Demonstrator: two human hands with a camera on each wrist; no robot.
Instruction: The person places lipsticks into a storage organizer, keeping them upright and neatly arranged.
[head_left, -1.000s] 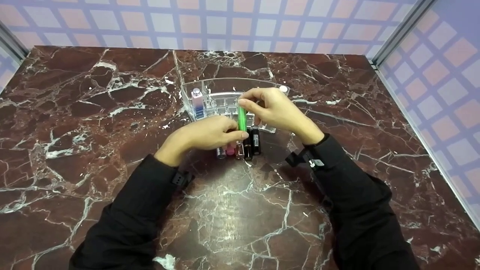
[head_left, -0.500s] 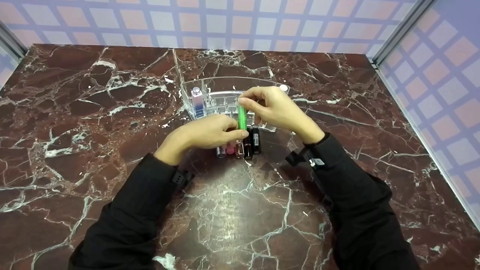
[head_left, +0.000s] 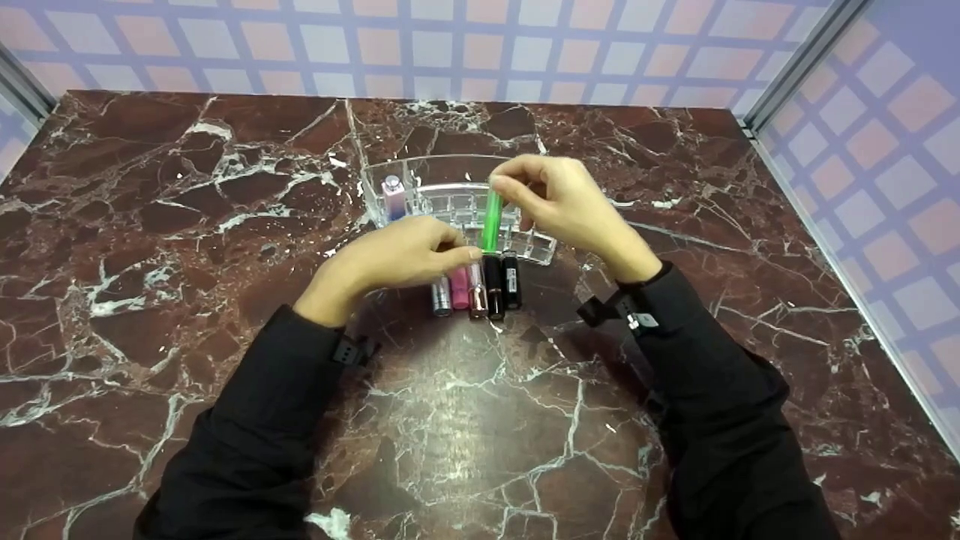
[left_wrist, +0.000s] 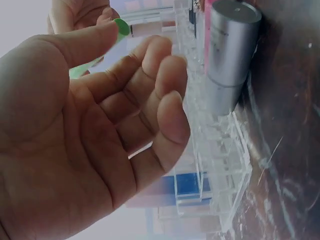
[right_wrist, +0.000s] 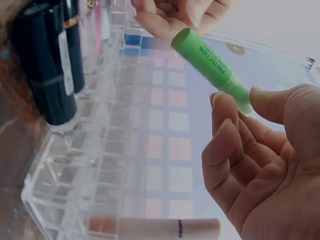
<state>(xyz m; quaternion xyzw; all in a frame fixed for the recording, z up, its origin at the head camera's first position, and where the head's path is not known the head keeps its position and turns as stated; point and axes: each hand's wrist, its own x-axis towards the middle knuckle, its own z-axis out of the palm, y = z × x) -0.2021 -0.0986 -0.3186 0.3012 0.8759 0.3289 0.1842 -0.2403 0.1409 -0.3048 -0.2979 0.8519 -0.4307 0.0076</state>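
Observation:
My right hand (head_left: 574, 199) pinches the upper end of a green lip balm tube (head_left: 491, 221) between thumb and fingertips, over the clear acrylic organizer (head_left: 448, 185). In the right wrist view the tube (right_wrist: 207, 60) is tilted, printed "PROTECTION". Left of it, my left hand (head_left: 394, 251) has its fingers loosely bent, with nothing in its palm; its thumb tip is close to the tube's lower end. Below the hands, a row of lipstick tubes stands in the organizer's front: a silver tube (left_wrist: 232, 55), a pink tube (head_left: 460, 290), a gold-and-clear one (head_left: 478, 292) and two black tubes (head_left: 512, 281).
A pink-and-blue tube (head_left: 393, 196) stands at the organizer's back left. A pale tube (right_wrist: 165, 228) shows at the bottom of the right wrist view. The organizer sits on a dark red marbled table (head_left: 480, 450), with checkered panels (head_left: 435, 45) behind and at the sides.
The left hand has let go of the green lip balm's lower end and drawn back slightly to the left. The right hand has lifted the tube a little up and to the right.

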